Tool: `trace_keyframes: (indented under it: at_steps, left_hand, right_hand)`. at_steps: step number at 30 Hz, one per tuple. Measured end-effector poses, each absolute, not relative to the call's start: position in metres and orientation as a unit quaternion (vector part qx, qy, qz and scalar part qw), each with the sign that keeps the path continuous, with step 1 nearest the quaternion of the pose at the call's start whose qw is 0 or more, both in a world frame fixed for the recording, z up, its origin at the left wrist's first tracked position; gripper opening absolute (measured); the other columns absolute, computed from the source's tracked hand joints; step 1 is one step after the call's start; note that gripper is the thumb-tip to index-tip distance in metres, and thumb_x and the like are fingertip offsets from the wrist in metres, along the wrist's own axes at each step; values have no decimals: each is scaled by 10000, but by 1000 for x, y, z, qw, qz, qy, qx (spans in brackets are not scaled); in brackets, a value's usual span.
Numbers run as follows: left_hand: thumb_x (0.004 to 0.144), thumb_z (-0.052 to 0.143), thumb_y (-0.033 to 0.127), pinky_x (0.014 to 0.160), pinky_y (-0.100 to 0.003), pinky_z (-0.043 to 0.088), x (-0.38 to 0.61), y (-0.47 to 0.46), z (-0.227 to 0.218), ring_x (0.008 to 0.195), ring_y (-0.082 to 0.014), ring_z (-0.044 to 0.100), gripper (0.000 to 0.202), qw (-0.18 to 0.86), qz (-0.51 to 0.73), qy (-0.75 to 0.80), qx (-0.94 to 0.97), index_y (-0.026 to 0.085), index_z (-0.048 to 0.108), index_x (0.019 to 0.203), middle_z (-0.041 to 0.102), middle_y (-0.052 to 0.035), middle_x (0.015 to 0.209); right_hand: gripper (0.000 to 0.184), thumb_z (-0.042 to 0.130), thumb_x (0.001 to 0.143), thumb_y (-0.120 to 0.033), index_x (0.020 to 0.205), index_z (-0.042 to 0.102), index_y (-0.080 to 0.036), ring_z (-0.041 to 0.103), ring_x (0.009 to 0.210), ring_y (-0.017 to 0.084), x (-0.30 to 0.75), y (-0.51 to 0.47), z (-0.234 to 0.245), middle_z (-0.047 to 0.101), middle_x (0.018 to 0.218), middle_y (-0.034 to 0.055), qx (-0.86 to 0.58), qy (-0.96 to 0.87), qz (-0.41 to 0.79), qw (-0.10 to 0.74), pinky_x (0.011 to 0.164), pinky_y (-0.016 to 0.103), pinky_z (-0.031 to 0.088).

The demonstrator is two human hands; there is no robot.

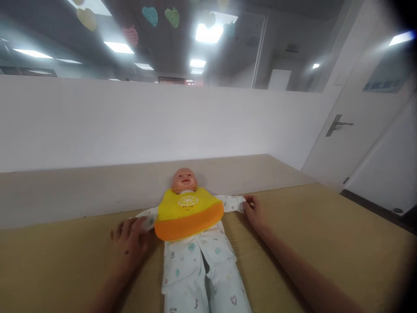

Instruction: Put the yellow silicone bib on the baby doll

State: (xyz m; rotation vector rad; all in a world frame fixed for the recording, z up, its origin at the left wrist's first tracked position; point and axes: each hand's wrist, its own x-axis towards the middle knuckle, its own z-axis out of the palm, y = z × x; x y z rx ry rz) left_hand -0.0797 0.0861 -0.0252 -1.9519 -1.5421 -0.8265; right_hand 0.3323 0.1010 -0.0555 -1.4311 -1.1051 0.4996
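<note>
A baby doll [184, 179] lies face up on a tan surface, its arms stretched out to both sides. It wears white patterned clothes [185, 261] and a yellow bib [187, 211] with an orange lower pocket and a lemon-slice print. At the end of the sleeve on the left, my left hand [130, 243] is curled with the cuff at its thumb and fingers; it is slightly blurred. My right hand [256, 213] pinches the cuff of the other sleeve [231, 203] between thumb and fingers. The doll's own hands do not show.
The tan padded surface [325, 226] meets a pale raised backing [81, 187] behind the doll. Beyond stands a white half wall [146, 124] with glass above, dotted with heart-shaped stickers [150, 16]. A white door with a metal handle [339, 124] is at the right.
</note>
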Motion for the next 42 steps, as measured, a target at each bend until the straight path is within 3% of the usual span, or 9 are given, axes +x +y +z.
trace_keyframes:
  at_steps: [5, 9, 12, 16, 21, 28, 34, 38, 42]
  left_hand:
    - [797, 617, 244, 853, -458, 397, -61, 74, -28, 934, -313, 520, 341, 338, -317, -412, -785, 165, 566, 1125, 621, -127, 969]
    - [820, 605, 191, 808, -432, 402, -59, 71, -25, 877, -283, 515, 327, 367, -314, -406, -776, 188, 559, 1143, 598, -109, 941]
    - [843, 571, 156, 772, -403, 409, -61, 73, -25, 842, -261, 512, 318, 372, -308, -404, -777, 196, 555, 1158, 586, -106, 937]
    - [848, 552, 123, 762, -402, 420, -63, 75, -25, 829, -261, 503, 328, 378, -308, -385, -784, 163, 532, 1173, 575, -119, 935]
    - [836, 574, 110, 779, -404, 427, -61, 75, -26, 846, -264, 508, 377, 367, -309, -383, -789, 148, 505, 1205, 578, -124, 942]
    - [837, 562, 140, 782, -404, 430, -60, 77, -25, 838, -264, 530, 367, 327, -343, -397, -786, 123, 477, 1194, 634, -124, 931]
    - [862, 508, 213, 799, -404, 442, -69, 83, -36, 857, -265, 550, 398, 281, -330, -443, -785, 139, 443, 1248, 611, -103, 918]
    - [853, 517, 236, 811, -414, 457, -71, 85, -40, 932, -288, 548, 407, 275, -346, -445, -779, 144, 449, 1244, 592, -133, 1018]
    - [857, 517, 224, 812, -410, 475, -70, 85, -39, 924, -276, 557, 404, 244, -356, -440, -788, 115, 450, 1240, 590, -133, 989]
  right_hand:
    - [309, 473, 786, -280, 1045, 557, -133, 593, 813, 197, 327, 95, -58, 558, 1059, 131, -640, -556, 64, 526, 722, 352, 518]
    - [389, 475, 876, -292, 1253, 502, -201, 572, 1011, 217, 303, 79, -52, 475, 1209, 127, -587, -674, -30, 448, 805, 350, 520]
    - [425, 466, 910, -263, 1334, 454, -238, 581, 990, 194, 282, 68, -43, 486, 1189, 111, -538, -737, -61, 404, 813, 331, 517]
    - [388, 423, 942, -232, 1325, 477, -263, 604, 882, 161, 266, 64, -37, 520, 1144, 92, -519, -767, -54, 374, 737, 296, 521]
    - [360, 401, 955, -234, 1303, 493, -240, 596, 939, 164, 265, 62, -39, 521, 1158, 93, -514, -761, -16, 395, 809, 308, 523]
    - [421, 397, 948, -247, 1367, 369, -226, 579, 1045, 178, 265, 57, -40, 508, 1249, 95, -523, -742, 64, 413, 903, 337, 496]
    - [441, 400, 915, -231, 1348, 327, -189, 605, 857, 166, 269, 66, -53, 563, 1132, 92, -542, -698, 93, 459, 773, 323, 499]
    - [361, 412, 894, -233, 1250, 394, -172, 588, 843, 175, 270, 70, -57, 580, 1014, 68, -551, -687, 98, 463, 730, 311, 474]
    - [285, 415, 886, -237, 1162, 435, -170, 576, 796, 170, 271, 71, -58, 582, 945, 48, -559, -685, 99, 456, 678, 287, 440]
